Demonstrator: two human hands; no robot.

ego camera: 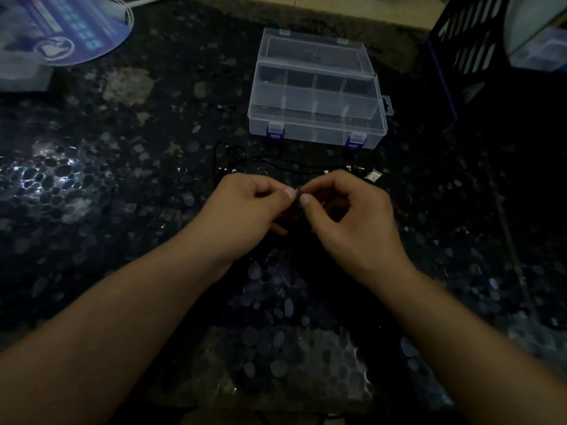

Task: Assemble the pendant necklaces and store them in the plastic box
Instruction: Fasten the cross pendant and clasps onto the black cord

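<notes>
Your left hand (pixel 245 207) and right hand (pixel 343 210) pinch a tiny dark piece (pixel 298 191) between them; dim light risks dropping it unseen onto the mottled table (pixel 122 210).

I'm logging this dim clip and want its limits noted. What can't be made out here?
Head view only:
- The piece pinched between the left hand and right hand: too small and dark to identify.
- The black cord: its path fades into the dark table.
- The small pale parts: too tiny to name.
- The plastic box contents: unclear through glare.
</notes>
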